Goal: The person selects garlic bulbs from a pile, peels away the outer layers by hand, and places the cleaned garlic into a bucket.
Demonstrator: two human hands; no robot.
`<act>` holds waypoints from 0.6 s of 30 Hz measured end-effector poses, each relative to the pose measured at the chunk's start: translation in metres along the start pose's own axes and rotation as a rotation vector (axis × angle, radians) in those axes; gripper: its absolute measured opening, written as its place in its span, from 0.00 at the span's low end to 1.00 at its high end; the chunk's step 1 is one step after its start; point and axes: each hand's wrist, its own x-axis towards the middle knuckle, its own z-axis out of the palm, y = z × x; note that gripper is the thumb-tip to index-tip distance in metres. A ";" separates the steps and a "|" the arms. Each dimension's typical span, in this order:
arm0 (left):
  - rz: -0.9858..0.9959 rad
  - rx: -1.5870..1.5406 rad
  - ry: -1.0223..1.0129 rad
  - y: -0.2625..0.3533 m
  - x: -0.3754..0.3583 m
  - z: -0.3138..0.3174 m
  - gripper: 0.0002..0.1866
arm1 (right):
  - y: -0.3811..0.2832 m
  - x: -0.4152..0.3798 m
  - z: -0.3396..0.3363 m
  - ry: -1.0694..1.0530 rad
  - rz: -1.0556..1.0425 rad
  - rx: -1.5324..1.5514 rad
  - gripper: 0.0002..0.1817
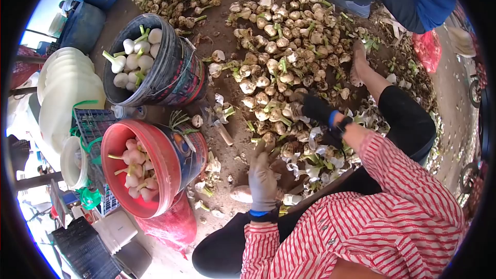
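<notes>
My left hand (263, 181), in a pale glove with dirty fingertips, is open beside the lower edge of a garlic pile (305, 36), its fingers stretched toward a bulb. Over the pile, my right hand (316, 109) wears a dark glove; its fingertips are among the bulbs, and whether they grip one cannot be made out. Peeled white bulbs with green stems lie in a black bucket (150, 95) at the left. Below it, a red bucket (111, 175) holds pinkish-white bulbs. A small tool with a wooden handle (224, 133) rests on the ground between buckets and pile.
Another person (423, 0) sits at the top right. A red mesh sack (170, 225) lies under the red bucket, another (428, 51) at the right. Blue barrels (85, 26), pale containers (70, 93) and a dark crate (80, 248) stand at the left. Peelings (320, 163) lie before me.
</notes>
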 end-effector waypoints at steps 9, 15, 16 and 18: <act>0.305 0.525 0.172 -0.021 -0.002 0.028 0.31 | -0.112 -0.074 -0.049 -0.272 0.212 1.277 0.18; 0.416 0.979 0.185 -0.034 -0.010 0.021 0.34 | -0.136 -0.066 -0.088 -0.265 0.039 0.686 0.19; 0.421 0.978 0.185 -0.032 -0.014 0.022 0.34 | -0.134 -0.068 -0.086 -0.211 -0.033 0.640 0.20; 0.409 1.009 0.149 -0.024 -0.022 0.023 0.33 | -0.133 -0.070 -0.085 -0.339 0.080 0.632 0.20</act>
